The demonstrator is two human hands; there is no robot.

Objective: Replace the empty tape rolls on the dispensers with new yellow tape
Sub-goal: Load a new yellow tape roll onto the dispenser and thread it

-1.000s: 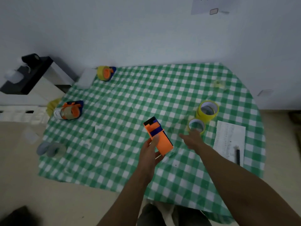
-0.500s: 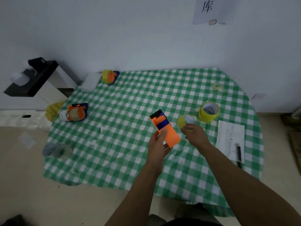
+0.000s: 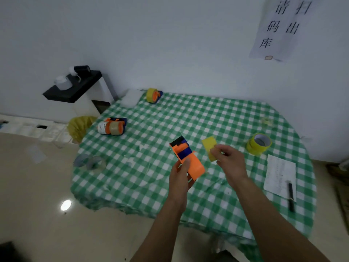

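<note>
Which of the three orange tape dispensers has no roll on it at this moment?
The orange and blue plastic dispenser held in the left hand has a bare hub. The dispenser by the wall carries yellow tape; the dispenser at the table's left edge carries a brownish roll.

The single view came from a camera worn on the person's head, looking forward and steeply down over a table (image 3: 217, 118) covered in green checked cloth, with the wide lens bending the table's edges and the white wall (image 3: 170, 44) behind it. It stood close enough that both forearms ran in from the bottom edge, the left hand (image 3: 181, 174) and right hand (image 3: 229, 161) sitting near the middle of the frame above the cloth. The view faced the wall, taking in a paper notice (image 3: 283, 27) at upper right, a black-topped cabinet (image 3: 75, 89) at left and shiny floor (image 3: 37, 205) at lower left; no second view shared the scene.
</note>
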